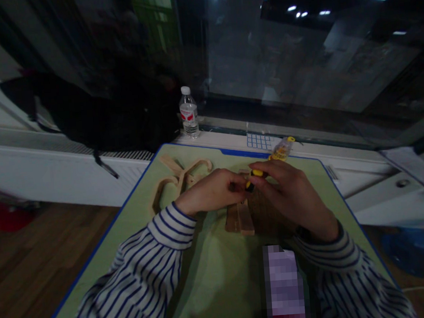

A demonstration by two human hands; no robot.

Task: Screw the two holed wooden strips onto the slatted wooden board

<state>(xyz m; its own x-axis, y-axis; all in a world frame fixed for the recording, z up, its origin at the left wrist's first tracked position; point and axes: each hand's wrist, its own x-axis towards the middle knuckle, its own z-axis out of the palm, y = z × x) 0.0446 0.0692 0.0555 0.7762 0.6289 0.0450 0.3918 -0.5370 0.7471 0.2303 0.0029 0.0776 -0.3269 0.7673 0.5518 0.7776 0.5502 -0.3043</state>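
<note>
Tool (258, 173), yellow and black, is partly covered by the right hand (293, 192) pinching it near the wood block (246, 219). The left hand (218, 190) curls beside its lower end; whether it grips, I cannot tell.

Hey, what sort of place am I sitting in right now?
Most likely an indoor room set up for small hands-on work, though its exact use isn't clear. A green-topped table stands by a large window, with wooden pieces on it.

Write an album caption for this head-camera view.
Right hand holding a yellow-and-black object, left hand beside it, at a green table with wooden pieces.
</note>
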